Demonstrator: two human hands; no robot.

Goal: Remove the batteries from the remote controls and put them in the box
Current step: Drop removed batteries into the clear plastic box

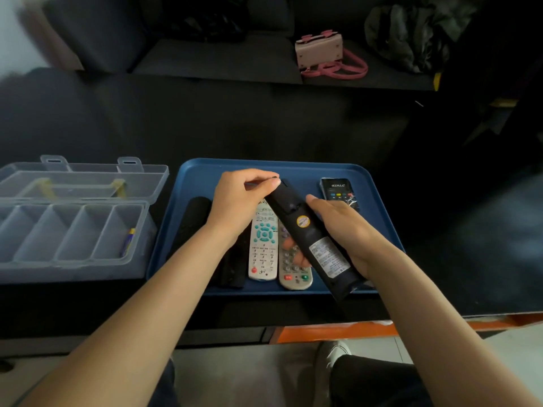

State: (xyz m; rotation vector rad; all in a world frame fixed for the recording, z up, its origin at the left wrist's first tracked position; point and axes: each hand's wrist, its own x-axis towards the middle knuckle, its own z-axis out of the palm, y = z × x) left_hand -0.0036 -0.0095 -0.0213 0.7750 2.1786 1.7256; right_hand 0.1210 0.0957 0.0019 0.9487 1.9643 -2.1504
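The right hand [340, 230] grips a long black plastic remote control [311, 233] back-up above the blue tray [202, 174]; its far end meets the left hand [238, 198], pinching there; the clear compartmented box [73, 230] lies beyond the left hand

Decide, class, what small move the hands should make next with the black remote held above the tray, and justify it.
Probably slide the battery cover off. The right hand grips the long black remote control back side up over the blue plastic tray, while the left hand pinches its far end, and no battery shows yet.
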